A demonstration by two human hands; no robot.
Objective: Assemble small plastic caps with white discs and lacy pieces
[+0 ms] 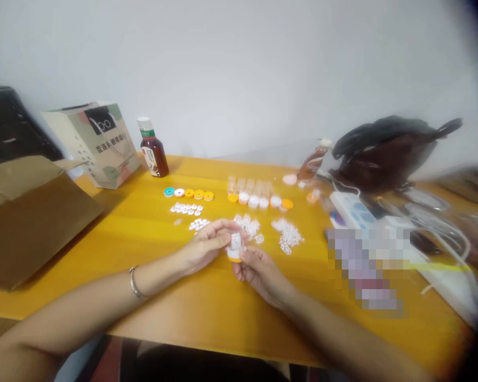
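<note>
Above the table's front half, my two hands hold a small clear plastic container (pixel 235 243) with a white and orange cap at its lower end. My left hand (pixel 207 245) grips its upper part between thumb and fingers. Around the capped end, the fingers of my right hand (pixel 263 268) are closed. Small white round pieces (pixel 199 225) lie just beyond my left hand, with another group of white pieces (pixel 186 208) behind them. Flat clear plastic pieces (pixel 287 236) are heaped to the right, and more clear pieces (pixel 247 225) lie partly hidden behind my fingers.
Teal, white and orange caps (pixel 189 193) form a row, beside several clear capped containers (pixel 258 193). A dark sauce bottle (pixel 154 154) and paper bag (pixel 107 143) stand behind a cardboard box (pixel 35 212). At right are a brown bottle (pixel 313 162), power strip (pixel 352 212) and dark bag (pixel 386 154).
</note>
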